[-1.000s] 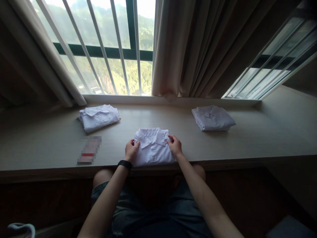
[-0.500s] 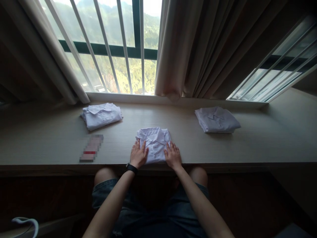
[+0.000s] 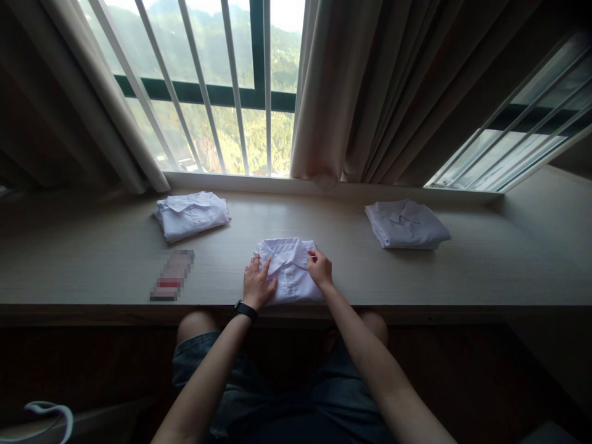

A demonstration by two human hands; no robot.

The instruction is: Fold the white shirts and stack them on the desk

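Observation:
A folded white shirt [image 3: 290, 283] lies at the front edge of the table, its collar toward the window and its buttons facing up. My left hand [image 3: 259, 283], with a black watch [image 3: 245, 311] on the wrist, rests on the shirt's left side, fingers spread. My right hand [image 3: 320, 269] is closed in a pinch at the shirt's right side, near the collar point. Its fingertips are on the cloth there, and the curled fingers partly hide what they grip.
Two more folded white shirts lie farther back, a left one [image 3: 192, 216] and a right one [image 3: 407, 225]. A blurred-out flat object [image 3: 173, 274] is at the left on the table [image 3: 485, 271]. Behind stand a barred window [image 3: 222, 142] and curtains [image 3: 370, 92].
My right hand has gone from lying flat on the shirt's right side to a pinch higher up by the collar. My left hand stays nearly where it was.

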